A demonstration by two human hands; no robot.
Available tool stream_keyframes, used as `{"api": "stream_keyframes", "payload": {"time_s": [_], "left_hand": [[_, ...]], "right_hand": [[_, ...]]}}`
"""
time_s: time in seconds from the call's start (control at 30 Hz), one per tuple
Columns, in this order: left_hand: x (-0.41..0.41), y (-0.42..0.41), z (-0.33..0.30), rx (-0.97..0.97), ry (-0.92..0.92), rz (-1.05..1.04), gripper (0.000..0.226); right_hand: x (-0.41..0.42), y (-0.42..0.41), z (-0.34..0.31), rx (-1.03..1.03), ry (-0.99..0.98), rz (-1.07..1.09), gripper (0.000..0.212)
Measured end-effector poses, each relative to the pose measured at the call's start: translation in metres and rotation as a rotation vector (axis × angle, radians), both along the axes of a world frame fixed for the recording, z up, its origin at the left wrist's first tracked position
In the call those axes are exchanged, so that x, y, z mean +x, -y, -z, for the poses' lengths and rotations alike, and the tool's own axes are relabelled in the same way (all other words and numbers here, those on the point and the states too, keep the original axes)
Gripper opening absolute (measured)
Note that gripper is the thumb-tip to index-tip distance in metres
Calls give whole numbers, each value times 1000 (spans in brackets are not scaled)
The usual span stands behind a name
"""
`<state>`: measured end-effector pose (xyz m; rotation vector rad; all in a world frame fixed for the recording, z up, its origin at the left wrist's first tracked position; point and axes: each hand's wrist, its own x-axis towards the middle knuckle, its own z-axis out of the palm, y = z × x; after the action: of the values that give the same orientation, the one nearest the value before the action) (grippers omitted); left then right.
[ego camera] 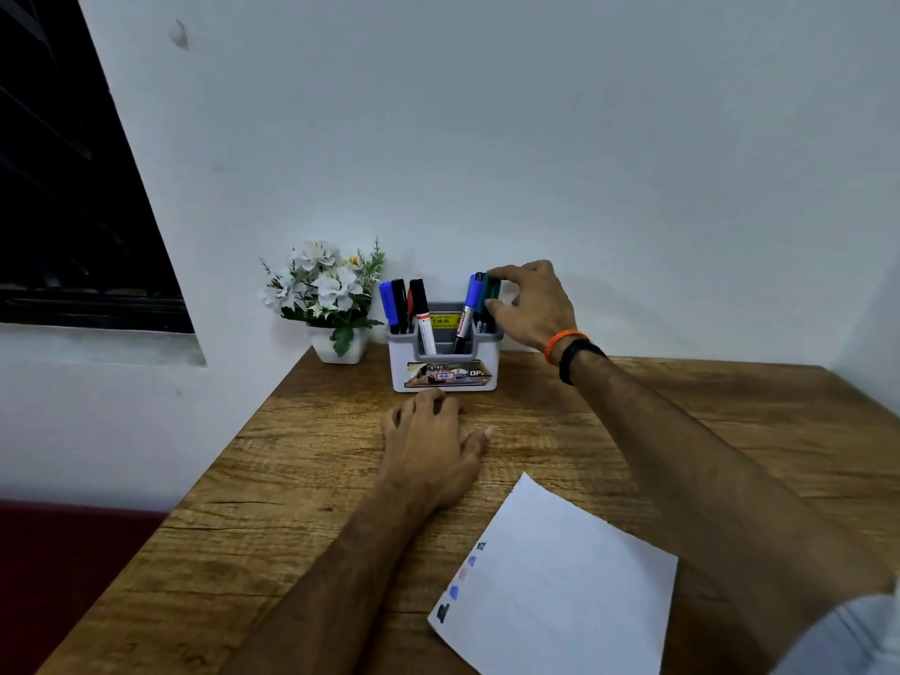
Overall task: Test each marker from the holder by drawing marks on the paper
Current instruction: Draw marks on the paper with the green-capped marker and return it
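The dark green capped marker [493, 297] stands nearly upright in the right-hand compartment of the small grey plastic holder [444, 367], cap up, right between the right hand's [535, 304] thumb and forefinger, which pinch it near the top. The left hand [433, 445] lies flat and loose on the wooden desk [302, 479], holding nothing. The white paper sheet [560, 591] with a few test marks sits nearer.
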<state>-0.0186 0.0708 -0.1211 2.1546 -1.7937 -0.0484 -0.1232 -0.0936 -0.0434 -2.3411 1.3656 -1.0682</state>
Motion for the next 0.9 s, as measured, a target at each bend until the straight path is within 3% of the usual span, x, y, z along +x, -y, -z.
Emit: {"api": "stream_keyframes", "payload": {"time_s": [0.2, 0.43, 0.63, 0.77, 0.83, 0.9], "left_hand": [[1, 0, 2, -6, 10, 1, 61], [1, 0, 3, -22, 18, -3, 61], [1, -1, 3, -20, 17, -2, 61], [2, -1, 0, -10, -9, 5, 61], [1, -5, -7, -65, -96, 36, 58], [-3, -14, -18, -188, -319, 83, 49]], "right_hand": [[-7, -11, 4, -101, 169, -19, 43], [-11, -22, 4, 176, 345, -100, 44], [-17, -41, -27, 95, 721, -105, 28], [-28, -70, -49, 157, 824, -215, 25], [-35, -90, -51, 259, 838, -294, 17], [-43, -113, -44, 371, 817, -367, 12]]}}
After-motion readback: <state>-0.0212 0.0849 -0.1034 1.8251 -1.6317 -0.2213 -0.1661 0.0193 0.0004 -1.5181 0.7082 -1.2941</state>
